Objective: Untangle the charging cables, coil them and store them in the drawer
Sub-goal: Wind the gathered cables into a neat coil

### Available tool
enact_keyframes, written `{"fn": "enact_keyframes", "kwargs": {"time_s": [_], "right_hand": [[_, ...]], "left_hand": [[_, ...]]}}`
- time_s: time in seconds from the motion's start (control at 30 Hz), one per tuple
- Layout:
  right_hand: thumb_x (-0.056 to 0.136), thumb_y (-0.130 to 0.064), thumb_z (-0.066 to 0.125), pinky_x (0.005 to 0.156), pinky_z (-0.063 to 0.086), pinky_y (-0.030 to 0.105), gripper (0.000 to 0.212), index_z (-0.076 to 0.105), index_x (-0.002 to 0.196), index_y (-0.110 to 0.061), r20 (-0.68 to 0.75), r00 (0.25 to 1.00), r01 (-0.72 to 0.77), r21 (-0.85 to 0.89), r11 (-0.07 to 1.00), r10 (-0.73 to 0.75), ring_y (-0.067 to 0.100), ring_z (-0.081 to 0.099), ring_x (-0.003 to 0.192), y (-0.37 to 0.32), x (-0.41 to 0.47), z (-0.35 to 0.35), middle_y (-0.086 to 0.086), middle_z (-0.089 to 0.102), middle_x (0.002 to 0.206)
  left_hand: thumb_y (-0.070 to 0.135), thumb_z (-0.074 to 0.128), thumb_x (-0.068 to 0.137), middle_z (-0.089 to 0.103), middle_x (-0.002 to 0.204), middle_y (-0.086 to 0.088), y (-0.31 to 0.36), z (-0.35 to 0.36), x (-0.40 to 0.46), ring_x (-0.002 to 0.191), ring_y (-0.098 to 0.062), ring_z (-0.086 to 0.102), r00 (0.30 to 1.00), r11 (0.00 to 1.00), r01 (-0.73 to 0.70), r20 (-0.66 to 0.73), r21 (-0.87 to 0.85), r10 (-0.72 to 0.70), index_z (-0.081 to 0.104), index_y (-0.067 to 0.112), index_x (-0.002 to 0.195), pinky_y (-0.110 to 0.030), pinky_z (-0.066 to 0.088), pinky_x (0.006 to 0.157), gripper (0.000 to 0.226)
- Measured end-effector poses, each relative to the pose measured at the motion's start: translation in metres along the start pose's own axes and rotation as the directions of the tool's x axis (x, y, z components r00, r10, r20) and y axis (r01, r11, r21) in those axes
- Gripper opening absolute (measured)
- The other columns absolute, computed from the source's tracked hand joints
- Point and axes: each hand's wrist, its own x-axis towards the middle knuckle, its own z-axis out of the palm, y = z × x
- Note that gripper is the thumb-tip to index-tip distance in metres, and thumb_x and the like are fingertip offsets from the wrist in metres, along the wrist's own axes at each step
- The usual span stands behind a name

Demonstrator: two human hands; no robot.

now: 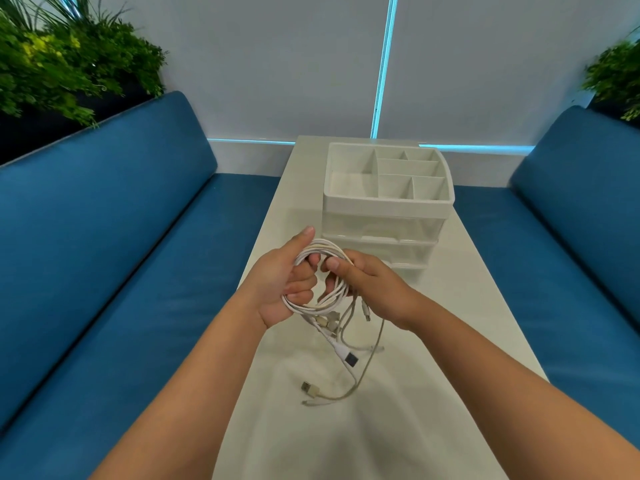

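Observation:
A bundle of white charging cables (330, 292) hangs looped between both hands above the white table (450, 306). My left hand (284, 282) grips the left side of the loops, thumb raised along the top. The right side is held by my right hand (367, 285), fingers curled round the strands. Several loose ends dangle below, among them a white USB plug (350, 358), and a beige plug (309, 389) lies on the table. Behind the hands stands a white organizer (388, 202) whose two front drawers (381, 249) are closed.
The organizer's top tray has several open compartments (349, 174). Blue cushioned benches (121, 254) run along both sides of the narrow table. Green plants (62, 57) stand behind the left bench and at the far right (616, 77).

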Motion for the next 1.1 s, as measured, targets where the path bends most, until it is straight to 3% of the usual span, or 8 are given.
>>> {"fn": "enact_keyframes", "kwargs": {"time_s": [0.23,0.37,0.5,0.63,0.73,0.83,1.0,1.1], "right_hand": [[0.103,-0.034,0.042,0.071,0.049,0.037,0.033,0.059,0.101,-0.005,-0.012,0.998,0.05,-0.227,0.973,-0.054,0.017,0.058,0.07,-0.003,0.003,-0.008,-0.006,0.056,0.072],[0.103,-0.033,0.041,0.065,0.047,0.024,0.024,0.056,0.087,-0.022,0.062,0.997,0.058,-0.368,0.928,-0.038,0.007,0.053,0.065,-0.005,0.0,-0.012,-0.007,0.055,0.073],[0.103,-0.036,0.039,0.064,0.05,0.033,0.031,0.057,0.095,-0.013,0.085,0.996,0.025,-0.324,0.946,0.003,0.021,0.057,0.066,-0.004,-0.001,-0.01,0.0,0.058,0.077],[0.101,-0.04,0.043,0.078,0.053,0.048,0.038,0.059,0.108,-0.006,0.023,1.0,0.012,-0.185,0.983,-0.008,0.041,0.063,0.085,-0.001,0.0,-0.011,0.001,0.065,0.088],[0.095,-0.052,0.048,0.084,0.054,0.043,0.049,0.059,0.117,-0.01,0.026,0.999,-0.03,-0.12,0.992,0.034,0.032,0.068,0.09,0.005,0.001,-0.011,0.008,0.07,0.099],[0.095,-0.052,0.045,0.069,0.054,0.031,0.052,0.056,0.114,-0.005,0.071,0.993,-0.09,-0.081,0.993,0.095,0.023,0.064,0.063,0.008,-0.002,-0.008,0.015,0.066,0.079],[0.099,-0.055,0.038,0.047,0.041,0.029,0.053,0.05,0.126,-0.011,0.002,0.995,-0.1,-0.063,0.993,0.101,0.012,0.037,0.046,0.014,0.005,-0.001,-0.005,0.04,0.056],[0.098,-0.057,0.034,0.048,0.033,0.025,0.061,0.042,0.127,-0.004,0.052,0.99,-0.131,0.015,0.991,0.13,0.011,0.028,0.049,0.015,0.005,0.002,-0.006,0.033,0.056]], "left_hand": [[0.048,0.05,0.094,0.039,0.052,0.0,-0.004,-0.001,-0.004,0.044,-0.012,0.037,0.993,0.996,0.004,0.121,0.087,-0.014,0.056,0.011,0.071,-0.024,0.037,0.049,0.044],[0.042,0.048,0.093,0.056,0.075,-0.013,0.003,-0.006,-0.008,0.064,-0.024,0.057,0.968,0.976,0.13,0.192,0.177,-0.164,0.063,0.003,0.078,-0.034,0.052,0.068,0.044],[0.059,0.058,0.088,0.051,0.061,-0.003,0.004,0.005,-0.007,0.049,-0.015,0.048,0.97,0.937,0.193,0.085,0.292,-0.226,0.055,0.014,0.069,-0.025,0.047,0.051,0.048],[0.055,0.056,0.09,0.028,0.048,0.008,0.001,0.011,-0.004,0.035,-0.004,0.024,0.973,0.978,0.191,0.116,0.079,-0.199,0.048,0.019,0.064,-0.017,0.023,0.039,0.045],[0.052,0.055,0.092,0.025,0.045,0.01,0.001,0.01,-0.003,0.033,-0.002,0.022,0.976,0.979,0.181,0.137,-0.089,-0.168,0.043,0.02,0.062,-0.017,0.016,0.039,0.046],[0.055,0.058,0.088,0.025,0.048,0.009,0.005,0.007,-0.005,0.035,-0.003,0.024,0.985,0.975,0.143,0.119,-0.169,-0.124,0.04,0.021,0.061,-0.016,0.022,0.039,0.047],[0.047,0.06,0.083,0.046,0.053,0.004,0.0,0.014,-0.008,0.044,-0.005,0.049,0.997,0.979,0.0,0.073,-0.204,0.015,0.053,0.017,0.055,-0.016,0.046,0.045,0.042],[0.049,0.056,0.085,0.031,0.044,0.01,0.0,0.015,-0.01,0.032,-0.003,0.032,0.99,0.957,0.015,0.141,-0.29,0.027,0.046,0.018,0.067,-0.012,0.029,0.035,0.038]]}}
